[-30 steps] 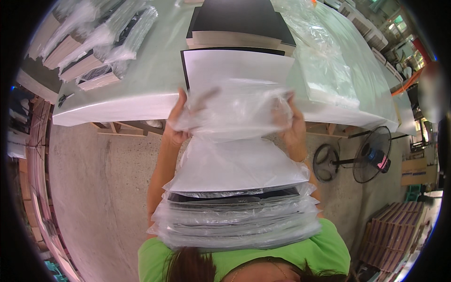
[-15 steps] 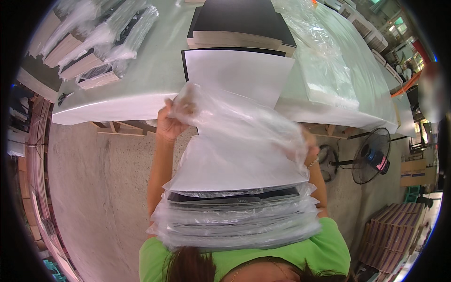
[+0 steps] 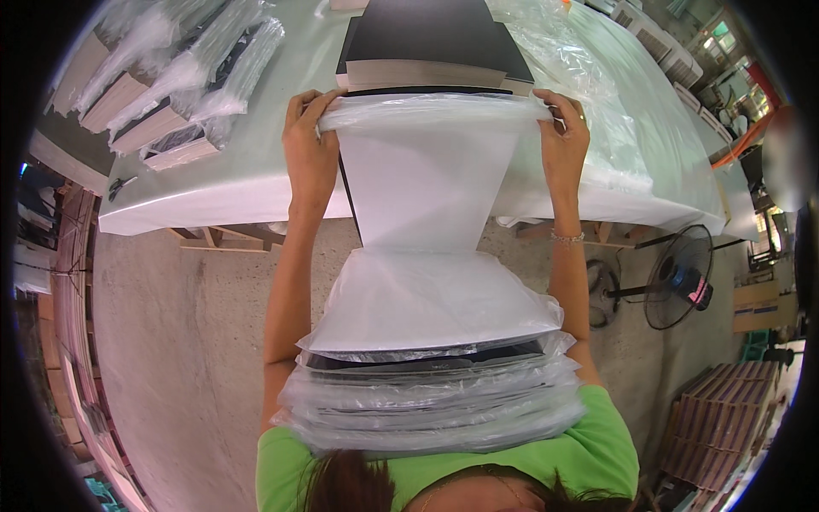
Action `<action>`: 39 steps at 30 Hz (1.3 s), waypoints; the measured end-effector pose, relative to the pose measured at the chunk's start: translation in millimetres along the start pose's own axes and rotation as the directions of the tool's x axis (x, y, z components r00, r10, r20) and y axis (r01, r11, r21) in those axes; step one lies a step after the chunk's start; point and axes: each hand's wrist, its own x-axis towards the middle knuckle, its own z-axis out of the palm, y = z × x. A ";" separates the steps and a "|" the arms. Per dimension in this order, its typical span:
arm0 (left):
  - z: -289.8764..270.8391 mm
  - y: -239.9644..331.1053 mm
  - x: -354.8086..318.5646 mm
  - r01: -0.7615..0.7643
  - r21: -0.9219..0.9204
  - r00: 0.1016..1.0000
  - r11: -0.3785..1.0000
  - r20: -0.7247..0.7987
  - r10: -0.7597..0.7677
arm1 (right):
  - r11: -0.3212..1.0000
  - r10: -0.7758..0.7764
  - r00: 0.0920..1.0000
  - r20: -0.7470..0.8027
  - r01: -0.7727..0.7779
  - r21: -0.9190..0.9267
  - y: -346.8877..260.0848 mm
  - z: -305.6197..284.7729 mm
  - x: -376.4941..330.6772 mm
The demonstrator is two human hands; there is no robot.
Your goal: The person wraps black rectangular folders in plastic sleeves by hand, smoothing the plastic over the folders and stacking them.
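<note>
A white sheet with a black edge (image 3: 422, 183) lies between my arms, its far end against the black stack. My left hand (image 3: 310, 154) is closed on one corner of a clear plastic bag (image 3: 435, 111), and my right hand (image 3: 564, 141) pinches the opposite corner. Between them, the bag's bunched film stretches across the far end of the sheet. Nearer to me, a stack of flat pieces in clear plastic sleeves (image 3: 435, 401) rests close to my body, a white piece in film (image 3: 439, 299) on top.
Black-topped stacks of sheets (image 3: 426, 38) stand at the middle of the table (image 3: 213, 200). Plastic-wrapped bundles (image 3: 183, 128) lie at its left, beside scissors (image 3: 120, 187). Loose clear bags (image 3: 601, 128) cover its right. A fan (image 3: 678, 282) and stacked brown slats (image 3: 717, 427) are at right.
Both hands have moved away from me, to the far end of the white sheet. The plastic bag, loosely spread over the sheet before, is now drawn taut between them.
</note>
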 end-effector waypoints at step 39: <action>61.4 -173.0 -281.0 0.971 -0.237 0.180 -0.002 0.742 -0.646 | 0.687 0.081 0.985 -0.150 -0.164 -0.708 104.9 -53.1 -23.1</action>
